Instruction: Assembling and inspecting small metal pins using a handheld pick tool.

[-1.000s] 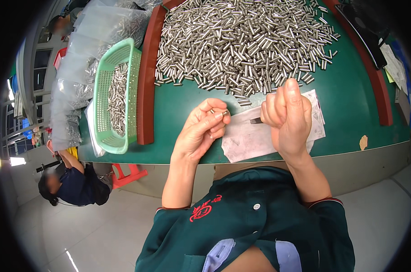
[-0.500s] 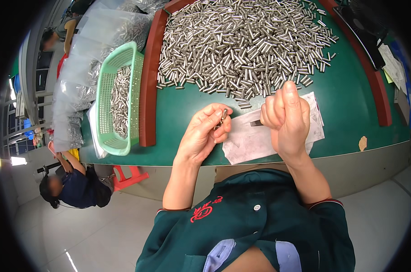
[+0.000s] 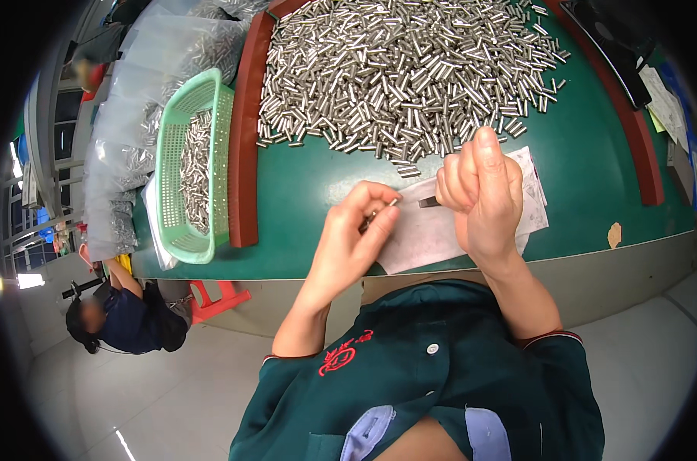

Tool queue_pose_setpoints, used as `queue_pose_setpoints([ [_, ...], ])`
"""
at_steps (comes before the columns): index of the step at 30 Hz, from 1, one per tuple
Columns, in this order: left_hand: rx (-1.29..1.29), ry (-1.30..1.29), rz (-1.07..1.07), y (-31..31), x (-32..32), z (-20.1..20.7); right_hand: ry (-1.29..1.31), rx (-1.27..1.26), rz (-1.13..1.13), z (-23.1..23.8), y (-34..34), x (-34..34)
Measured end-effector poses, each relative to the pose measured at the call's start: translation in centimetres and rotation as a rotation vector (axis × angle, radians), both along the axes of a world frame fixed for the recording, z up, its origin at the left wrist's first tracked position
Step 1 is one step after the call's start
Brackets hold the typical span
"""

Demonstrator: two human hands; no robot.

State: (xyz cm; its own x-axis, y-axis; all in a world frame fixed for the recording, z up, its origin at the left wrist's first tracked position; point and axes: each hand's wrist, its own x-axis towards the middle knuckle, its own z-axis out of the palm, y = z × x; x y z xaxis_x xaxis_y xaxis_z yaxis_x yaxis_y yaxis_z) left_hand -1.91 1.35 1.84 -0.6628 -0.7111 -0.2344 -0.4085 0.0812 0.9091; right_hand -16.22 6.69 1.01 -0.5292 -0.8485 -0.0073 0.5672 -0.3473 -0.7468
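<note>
Small metal pins are gripped in my left hand (image 3: 347, 242), and one metal pin (image 3: 394, 203) pokes out past the thumb and fingertips. My right hand (image 3: 484, 196) makes a fist, thumb up, around a slim tool with a flat dark tip (image 3: 427, 202). That tip points left toward my left hand, apart from it. The rest of the tool is hidden in my fist. Under both hands lies a stained whitish cloth (image 3: 417, 242). Just beyond it spreads a large heap of shiny metal pins (image 3: 410, 77) on the green tabletop (image 3: 302, 192).
Red-brown rails (image 3: 245, 154) border the heap left and right. A green plastic basket (image 3: 224, 165) with more pins stands outside the left rail, beside clear bags (image 3: 118, 154) of pins. Another person (image 3: 137, 315) sits at the far left, near a red stool (image 3: 218, 301).
My left hand has turned over, its back now more toward me and the fingers curled round the pins. My right hand has barely moved. The whole view has shifted slightly.
</note>
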Motion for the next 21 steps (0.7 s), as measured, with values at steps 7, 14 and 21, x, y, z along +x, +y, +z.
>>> queue_pose_setpoints([
  [7,-0.572,-0.190,-0.126,0.7,-0.9,-1.1,0.012,0.013,-0.017,0.1,-0.1,-0.1],
  [14,-0.609,-0.190,-0.088,0.8,-1.0,-1.6,-0.036,-0.021,-0.012,-0.2,0.1,-0.3],
  [21,-0.608,-0.178,-0.062,0.8,-1.1,-1.6,-0.027,-0.024,-0.016,-0.2,0.2,-0.3],
])
